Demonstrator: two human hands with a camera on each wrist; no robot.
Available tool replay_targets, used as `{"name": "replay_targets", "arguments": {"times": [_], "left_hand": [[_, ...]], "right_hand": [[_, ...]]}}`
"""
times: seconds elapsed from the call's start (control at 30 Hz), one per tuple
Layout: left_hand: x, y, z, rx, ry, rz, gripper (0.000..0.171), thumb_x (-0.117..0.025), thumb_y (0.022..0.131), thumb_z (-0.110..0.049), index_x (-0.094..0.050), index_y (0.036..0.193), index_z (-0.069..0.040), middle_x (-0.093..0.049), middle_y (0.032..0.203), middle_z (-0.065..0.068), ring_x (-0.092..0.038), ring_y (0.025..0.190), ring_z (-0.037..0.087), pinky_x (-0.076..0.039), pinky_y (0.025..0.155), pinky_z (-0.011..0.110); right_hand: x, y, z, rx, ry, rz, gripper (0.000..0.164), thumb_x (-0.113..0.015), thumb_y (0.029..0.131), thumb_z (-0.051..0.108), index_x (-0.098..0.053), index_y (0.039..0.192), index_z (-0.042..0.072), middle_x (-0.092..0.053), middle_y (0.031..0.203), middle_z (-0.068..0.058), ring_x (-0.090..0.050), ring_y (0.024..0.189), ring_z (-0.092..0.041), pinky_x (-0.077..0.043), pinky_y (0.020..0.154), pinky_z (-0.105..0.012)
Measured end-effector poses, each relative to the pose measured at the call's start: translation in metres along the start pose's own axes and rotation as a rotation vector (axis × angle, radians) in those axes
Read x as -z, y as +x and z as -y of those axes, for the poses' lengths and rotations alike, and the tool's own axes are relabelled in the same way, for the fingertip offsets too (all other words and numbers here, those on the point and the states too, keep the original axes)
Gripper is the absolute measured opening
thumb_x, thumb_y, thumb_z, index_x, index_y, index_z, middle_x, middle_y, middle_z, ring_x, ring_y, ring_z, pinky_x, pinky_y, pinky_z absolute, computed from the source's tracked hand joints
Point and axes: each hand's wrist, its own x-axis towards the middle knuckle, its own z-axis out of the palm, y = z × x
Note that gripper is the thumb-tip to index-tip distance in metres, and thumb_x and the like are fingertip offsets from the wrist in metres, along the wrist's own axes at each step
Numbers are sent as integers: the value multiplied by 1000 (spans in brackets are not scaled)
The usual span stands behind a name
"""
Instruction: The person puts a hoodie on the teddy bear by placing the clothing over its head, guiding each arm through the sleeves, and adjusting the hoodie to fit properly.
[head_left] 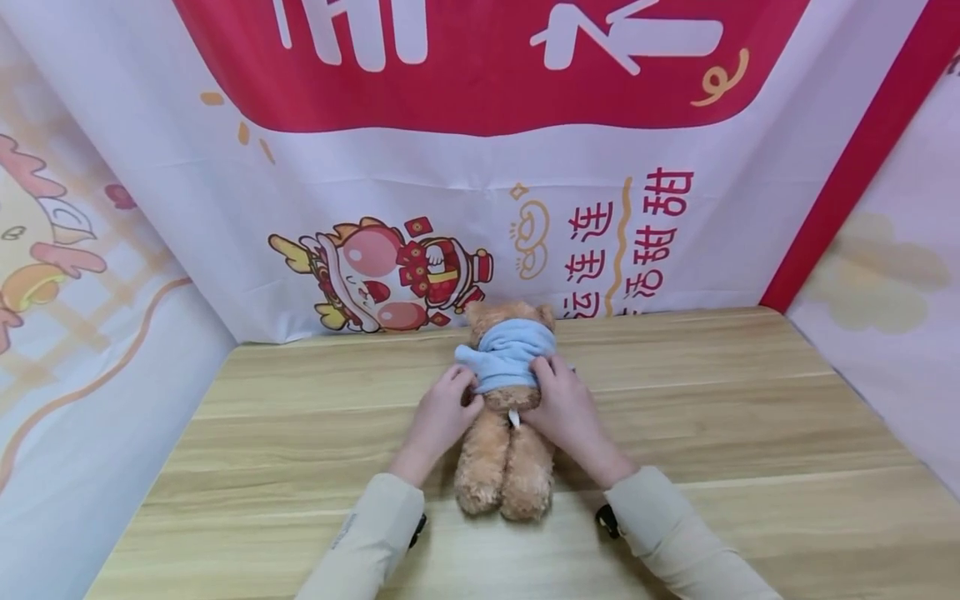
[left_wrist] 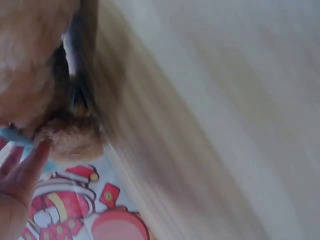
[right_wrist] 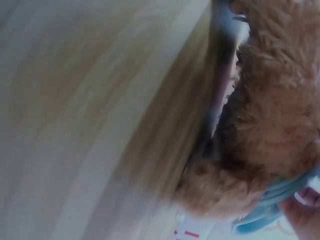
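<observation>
On the wooden table lies a brown plush teddy bear [head_left: 480,471], its legs toward me. A light blue doll's shirt [head_left: 517,343] is bunched round its upper body, partly over the head. My left hand [head_left: 441,412] pinches the shirt's lower left edge. At the lower right edge, my right hand [head_left: 568,410] grips the cloth. A small white tag [head_left: 514,418] sticks out between the legs. In the left wrist view, fingers [left_wrist: 32,167] touch the bear's furry arm [left_wrist: 72,140] beside the cloth. The right wrist view shows the bear's side [right_wrist: 280,110] and bunched blue cloth [right_wrist: 260,218].
The bear's head reaches close to the table's [head_left: 300,417] back edge. Behind it hangs a white and red printed cloth [head_left: 510,158] with cartoon figures and characters. More printed cloth [head_left: 97,317] hangs at the left and right sides.
</observation>
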Motion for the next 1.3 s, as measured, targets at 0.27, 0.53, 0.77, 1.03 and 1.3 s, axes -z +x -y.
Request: {"name": "replay_targets", "arguments": {"times": [0.27,0.53,0.77,1.03,1.3], "left_hand": [[15,0,3,254,12,225,57,-60,82,-64,-56,110,-14,-63,117,6,-63,103,25,-52,85,42],[13,8,0,179,48,201,78,-71,76,-58,-48,131,-7,-55,132,13,-57,119,31,-48,99,45],[14,9,-3,-15,94,178,59,-73,83,-37,-48,131,-12,-50,129,15,-65,86,34,-55,78,47],[9,5,-5,-202,256,35,43,-75,82,-26,-57,119,-13,-55,118,11,-58,60,16,-47,48,29],[0,2,-8,-272,318,-117,36,-78,75,-11,-61,106,-15,-57,111,10,-50,49,12,-38,39,22]], "right_hand": [[13,-2,-17,44,238,-34,40,-81,73,20,-59,102,4,-56,110,-16,-58,100,-29,-53,91,-44],[9,-4,-31,-128,424,99,32,-69,84,13,-53,110,1,-59,110,-17,-62,98,-31,-56,83,-39],[13,-4,-38,-84,625,272,55,-59,77,-12,-41,129,0,-44,134,-28,-57,111,-45,-53,92,-48],[11,0,-43,-56,618,299,56,-65,77,-11,-44,128,-2,-48,131,-25,-59,105,-36,-54,90,-40],[5,2,-42,35,393,193,27,-70,65,-7,-54,83,5,-53,84,-6,-51,76,-13,-49,63,-19]]}}
